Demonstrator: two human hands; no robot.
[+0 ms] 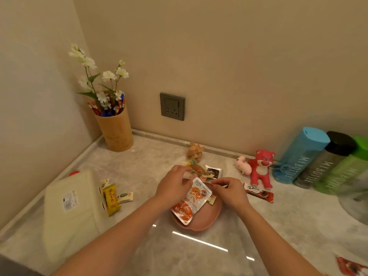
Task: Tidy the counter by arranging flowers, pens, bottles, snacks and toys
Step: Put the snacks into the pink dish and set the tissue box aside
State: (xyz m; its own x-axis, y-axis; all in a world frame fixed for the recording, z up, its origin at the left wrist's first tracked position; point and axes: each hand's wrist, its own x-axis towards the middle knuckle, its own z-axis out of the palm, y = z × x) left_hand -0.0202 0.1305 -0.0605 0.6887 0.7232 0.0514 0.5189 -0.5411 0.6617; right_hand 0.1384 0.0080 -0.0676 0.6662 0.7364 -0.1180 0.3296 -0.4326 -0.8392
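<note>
A pink bowl (214,214) sits mid-counter with an orange snack pouch (191,202) lying in it. My left hand (173,185) pinches the pouch's top edge, and small wrapped snacks (199,169) show just past its fingers. My right hand (229,191) pinches a small snack wrapper at the bowl's far rim. A Dove chocolate bar (258,193) lies right of the bowl. A red bear toy (260,168) and a pink plush (244,166) lie by the wall. Flowers (95,76) and pens (119,104) stand in a wooden cup (116,132).
Blue (298,156), black-capped (322,166) and green (346,168) bottles stand at the right wall. A wooden puzzle toy (195,151) sits by the backsplash. A cream box (73,208) lies left with yellow snack packets (112,198) beside it. A wall socket (172,106) is behind. A sink rim (352,210) is far right.
</note>
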